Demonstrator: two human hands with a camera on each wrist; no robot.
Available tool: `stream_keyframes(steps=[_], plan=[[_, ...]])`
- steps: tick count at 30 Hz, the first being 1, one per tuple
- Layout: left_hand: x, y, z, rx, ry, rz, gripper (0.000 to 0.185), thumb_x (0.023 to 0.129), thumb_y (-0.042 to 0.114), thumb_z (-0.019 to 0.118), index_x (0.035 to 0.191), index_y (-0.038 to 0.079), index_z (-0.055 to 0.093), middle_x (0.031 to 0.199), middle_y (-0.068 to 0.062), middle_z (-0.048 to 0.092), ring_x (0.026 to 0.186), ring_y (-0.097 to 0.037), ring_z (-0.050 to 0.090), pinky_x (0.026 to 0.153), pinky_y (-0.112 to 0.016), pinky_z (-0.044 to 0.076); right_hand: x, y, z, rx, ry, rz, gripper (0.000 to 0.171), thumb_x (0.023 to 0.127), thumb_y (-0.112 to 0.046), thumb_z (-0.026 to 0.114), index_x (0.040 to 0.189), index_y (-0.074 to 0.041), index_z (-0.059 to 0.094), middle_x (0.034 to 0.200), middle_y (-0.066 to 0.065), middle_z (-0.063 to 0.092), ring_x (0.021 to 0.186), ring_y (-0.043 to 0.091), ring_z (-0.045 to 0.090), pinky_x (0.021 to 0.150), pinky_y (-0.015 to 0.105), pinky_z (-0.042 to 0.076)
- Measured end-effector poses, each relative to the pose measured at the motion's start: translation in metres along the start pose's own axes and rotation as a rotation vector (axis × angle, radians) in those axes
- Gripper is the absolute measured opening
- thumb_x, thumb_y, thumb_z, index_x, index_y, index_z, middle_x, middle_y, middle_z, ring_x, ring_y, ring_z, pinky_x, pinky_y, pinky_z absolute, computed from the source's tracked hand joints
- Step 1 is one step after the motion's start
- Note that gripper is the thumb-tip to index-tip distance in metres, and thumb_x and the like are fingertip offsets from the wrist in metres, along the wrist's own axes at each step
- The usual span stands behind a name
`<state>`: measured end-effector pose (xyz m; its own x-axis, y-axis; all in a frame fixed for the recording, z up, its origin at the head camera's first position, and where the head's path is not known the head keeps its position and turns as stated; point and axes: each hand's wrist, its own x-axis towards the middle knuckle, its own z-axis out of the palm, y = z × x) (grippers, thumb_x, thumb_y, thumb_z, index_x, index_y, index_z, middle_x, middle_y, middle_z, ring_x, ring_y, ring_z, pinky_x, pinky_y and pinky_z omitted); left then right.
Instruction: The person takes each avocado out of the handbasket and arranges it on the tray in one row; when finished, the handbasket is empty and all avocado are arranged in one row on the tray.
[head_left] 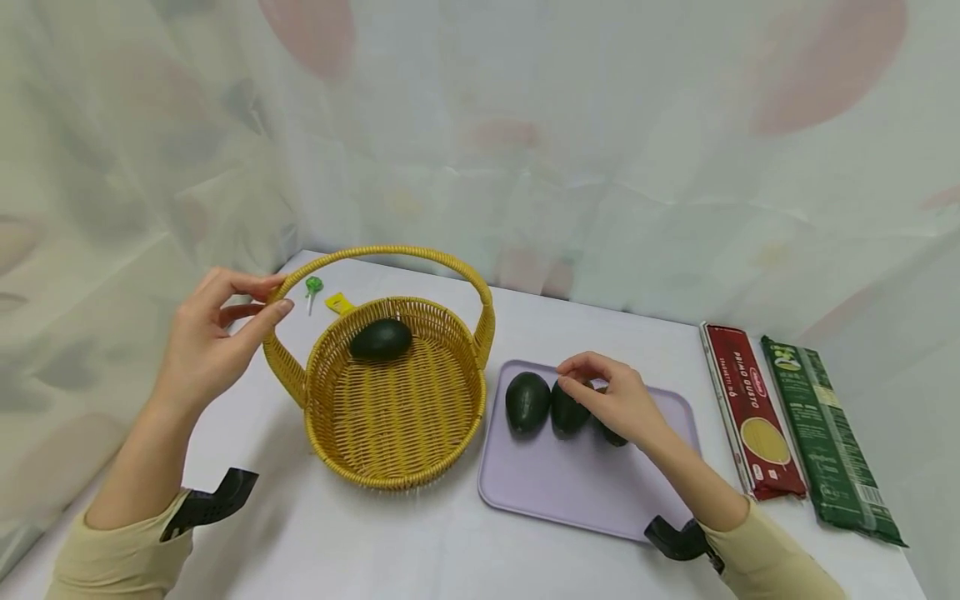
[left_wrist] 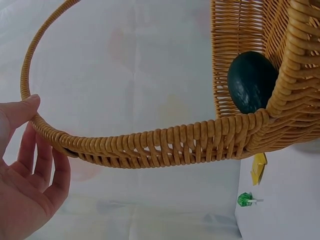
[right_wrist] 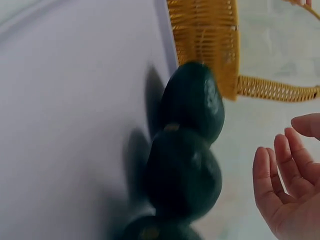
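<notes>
My left hand (head_left: 206, 337) pinches the handle (left_wrist: 145, 147) of a yellow woven basket (head_left: 401, 417) between thumb and fingers, on the handle's left side. One dark green avocado (head_left: 381, 340) lies in the basket towards its back left. To the right is a lilac tray (head_left: 555, 487) with three avocados in a row: a left one (head_left: 527, 404), a middle one (head_left: 566, 414) and a right one (head_left: 612, 435), partly hidden by my hand. Above the middle and right ones hovers my right hand (head_left: 617, 402); in the right wrist view its fingers are loosely bent, apart from the avocados, holding nothing.
Behind the basket lie a green lollipop (head_left: 313, 287) and a small yellow packet (head_left: 340, 303). A red spaghetti pack (head_left: 753, 408) and a green pack (head_left: 828, 437) lie right of the tray. A patterned curtain (head_left: 600, 208) hangs behind the white table (head_left: 420, 542).
</notes>
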<state>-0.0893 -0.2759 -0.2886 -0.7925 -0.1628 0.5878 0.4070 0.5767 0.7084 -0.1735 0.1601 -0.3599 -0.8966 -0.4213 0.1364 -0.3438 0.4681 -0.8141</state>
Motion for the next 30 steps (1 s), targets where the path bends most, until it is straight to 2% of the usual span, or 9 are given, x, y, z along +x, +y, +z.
stream_keyframes(steps=[5, 13, 18, 23, 30], plan=[[0.000, 0.000, 0.000, 0.004, 0.000, 0.005, 0.025, 0.081, -0.012, 0.071, 0.104, -0.008, 0.065, 0.103, 0.004, 0.060, 0.096, -0.011, 0.056, 0.083, -0.010, 0.049, 0.008, -0.014, 0.015, 0.037, -0.071, -0.017, 0.020, 0.092, -0.027, 0.069, 0.107, -0.014, 0.070, 0.095, -0.005, 0.069, 0.091, 0.014, 0.063, 0.078, 0.039, 0.053], [0.000, 0.002, 0.000, 0.002, -0.001, 0.001, 0.023, 0.082, -0.010, 0.071, 0.104, -0.008, 0.065, 0.103, 0.003, 0.060, 0.095, -0.011, 0.055, 0.083, -0.010, 0.049, 0.018, -0.034, 0.039, 0.068, -0.176, -0.078, 0.018, 0.092, -0.021, 0.069, 0.110, -0.020, 0.069, 0.101, -0.004, 0.068, 0.092, 0.013, 0.062, 0.074, 0.033, 0.054], [0.000, 0.002, 0.000, -0.002, 0.001, 0.018, 0.022, 0.082, -0.010, 0.071, 0.103, -0.008, 0.064, 0.103, 0.002, 0.060, 0.096, -0.012, 0.056, 0.083, -0.011, 0.049, 0.023, -0.046, 0.052, 0.080, -0.261, -0.127, 0.023, 0.093, -0.020, 0.067, 0.117, -0.019, 0.067, 0.112, -0.003, 0.066, 0.097, 0.012, 0.062, 0.078, 0.037, 0.056], [0.000, 0.002, 0.000, -0.009, 0.000, 0.026, 0.022, 0.082, -0.011, 0.071, 0.102, -0.009, 0.064, 0.103, 0.003, 0.060, 0.095, -0.012, 0.057, 0.082, -0.011, 0.050, 0.031, -0.055, 0.068, 0.072, -0.337, -0.175, 0.027, 0.093, -0.019, 0.067, 0.120, -0.017, 0.065, 0.114, -0.008, 0.065, 0.100, 0.009, 0.060, 0.078, 0.033, 0.056], [0.000, 0.002, 0.000, 0.000, -0.002, 0.021, 0.021, 0.083, -0.010, 0.071, 0.103, -0.008, 0.065, 0.103, 0.003, 0.060, 0.095, -0.012, 0.056, 0.083, -0.011, 0.049, 0.045, -0.069, 0.089, 0.045, -0.407, -0.239, 0.030, 0.093, -0.017, 0.067, 0.122, -0.013, 0.062, 0.120, -0.003, 0.063, 0.106, 0.018, 0.060, 0.085, 0.027, 0.054]])
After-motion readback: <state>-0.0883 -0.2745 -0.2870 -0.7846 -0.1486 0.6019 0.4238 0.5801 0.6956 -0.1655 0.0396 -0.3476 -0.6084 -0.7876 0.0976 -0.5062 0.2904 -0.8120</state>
